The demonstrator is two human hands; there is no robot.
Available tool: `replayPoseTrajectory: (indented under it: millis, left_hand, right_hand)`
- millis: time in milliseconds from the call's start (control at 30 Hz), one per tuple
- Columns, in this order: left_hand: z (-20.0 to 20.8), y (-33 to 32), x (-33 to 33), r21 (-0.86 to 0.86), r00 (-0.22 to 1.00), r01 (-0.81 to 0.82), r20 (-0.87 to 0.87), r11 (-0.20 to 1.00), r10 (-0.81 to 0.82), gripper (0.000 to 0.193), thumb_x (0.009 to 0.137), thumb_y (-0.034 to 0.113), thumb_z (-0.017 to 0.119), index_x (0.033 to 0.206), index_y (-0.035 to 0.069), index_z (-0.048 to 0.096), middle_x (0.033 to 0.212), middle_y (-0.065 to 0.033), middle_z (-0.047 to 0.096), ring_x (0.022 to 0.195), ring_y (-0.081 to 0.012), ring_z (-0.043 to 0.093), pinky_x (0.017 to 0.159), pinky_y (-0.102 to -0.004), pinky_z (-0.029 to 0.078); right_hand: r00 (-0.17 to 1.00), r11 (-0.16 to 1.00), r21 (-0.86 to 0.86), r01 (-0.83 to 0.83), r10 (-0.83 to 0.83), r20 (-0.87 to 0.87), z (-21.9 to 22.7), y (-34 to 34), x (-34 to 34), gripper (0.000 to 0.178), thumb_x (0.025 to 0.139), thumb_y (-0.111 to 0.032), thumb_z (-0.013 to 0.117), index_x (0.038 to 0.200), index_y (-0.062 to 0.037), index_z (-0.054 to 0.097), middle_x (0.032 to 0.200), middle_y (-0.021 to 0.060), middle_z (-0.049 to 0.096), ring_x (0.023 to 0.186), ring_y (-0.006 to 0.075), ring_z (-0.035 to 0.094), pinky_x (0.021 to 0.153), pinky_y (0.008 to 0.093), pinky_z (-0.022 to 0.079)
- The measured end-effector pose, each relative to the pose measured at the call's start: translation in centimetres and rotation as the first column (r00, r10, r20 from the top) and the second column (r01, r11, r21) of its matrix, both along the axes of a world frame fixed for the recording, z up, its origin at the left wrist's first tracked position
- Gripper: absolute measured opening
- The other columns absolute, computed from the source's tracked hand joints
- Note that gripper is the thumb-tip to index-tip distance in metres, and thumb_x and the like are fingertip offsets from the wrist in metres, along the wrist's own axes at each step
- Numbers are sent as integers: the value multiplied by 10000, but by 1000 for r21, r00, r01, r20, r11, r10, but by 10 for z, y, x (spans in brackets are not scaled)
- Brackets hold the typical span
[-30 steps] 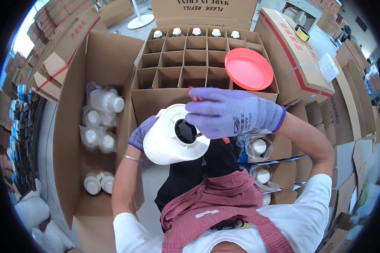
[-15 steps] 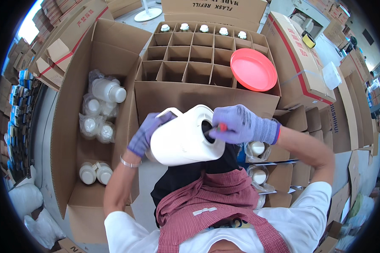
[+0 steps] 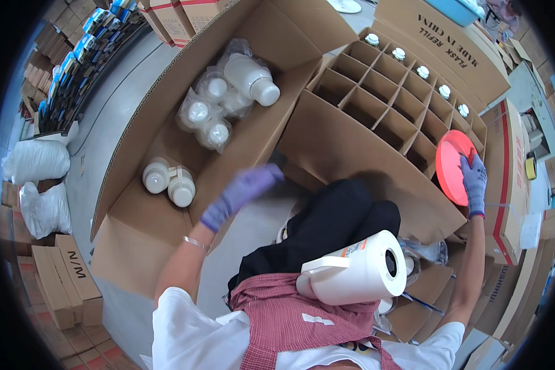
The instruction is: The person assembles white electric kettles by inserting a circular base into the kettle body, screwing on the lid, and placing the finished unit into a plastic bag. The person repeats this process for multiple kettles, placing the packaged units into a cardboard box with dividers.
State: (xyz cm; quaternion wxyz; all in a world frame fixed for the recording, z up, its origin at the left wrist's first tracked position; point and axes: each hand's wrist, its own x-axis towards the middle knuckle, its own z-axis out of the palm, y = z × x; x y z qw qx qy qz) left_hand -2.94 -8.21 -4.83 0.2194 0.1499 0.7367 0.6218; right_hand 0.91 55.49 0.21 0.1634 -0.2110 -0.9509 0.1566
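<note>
A white flask jug with a handle lies tilted across my lap, its dark round mouth facing right; neither hand touches it. My purple-gloved left hand hangs between the long open carton and my knees, its fingers smeared by motion. Over at the right, my gloved right hand reaches into a shallow red plastic dish. Its fingers are closed around a small red-handled tool, mostly hidden by the hand and hard to tell from the dish. The dish leans on the divided carton's right end.
On the left, the long carton holds bagged white flasks and two unwrapped ones. The divided carton has several white-capped bottles along its far row. Another carton with dividers stands right of my lap.
Both hands have left the flask, which now rests on my lap. My right hand has moved to the red dish, my left toward the long carton. The view has turned.
</note>
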Motion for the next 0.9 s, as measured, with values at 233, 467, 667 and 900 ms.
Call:
replayPoseTrajectory:
  millis: [233, 467, 667, 900]
  left_hand:
    - [-168, -126, -167, -659, 673, -712, -542, 242, 503, 782, 829, 625, 639, 1342, 39, 573, 1343, -227, 582, 1233, -420, 551, 1023, -479, 444]
    - [-207, -144, -192, -887, 844, -454, -398, 83, 360, 609, 837, 599, 603, 1035, 35, 720, 1040, -183, 702, 955, -385, 658, 913, -477, 490]
    - [-71, -57, -183, -620, 964, -225, -254, 752, 79, 358, 912, 364, 630, 803, 37, 725, 752, -88, 708, 710, -231, 671, 714, -358, 532]
    - [94, 129, -156, 816, 879, 127, 170, 564, -445, 299, 1023, 289, 523, 1224, 85, 610, 1174, -98, 670, 1119, -234, 632, 1018, -433, 481]
  right_hand:
    - [963, 913, 403, -59, -55, 265, -60, 13, -14, 378, 928, -356, 636, 1154, -56, 601, 1161, 167, 630, 1050, 357, 615, 878, 486, 486]
    - [954, 889, 350, -294, 294, 54, -7, -85, -7, 390, 868, -170, 679, 1227, -37, 601, 1221, 148, 627, 1116, 355, 582, 982, 460, 440]
    - [823, 827, -3, -562, 559, -102, 29, -202, -38, 407, 838, -120, 684, 1229, -23, 625, 1195, 168, 645, 1123, 349, 593, 999, 422, 452]
    - [782, 137, -942, -306, 600, -166, 37, -327, -92, 483, 932, -378, 684, 1248, -23, 597, 1106, 122, 659, 975, 182, 663, 822, 303, 556]
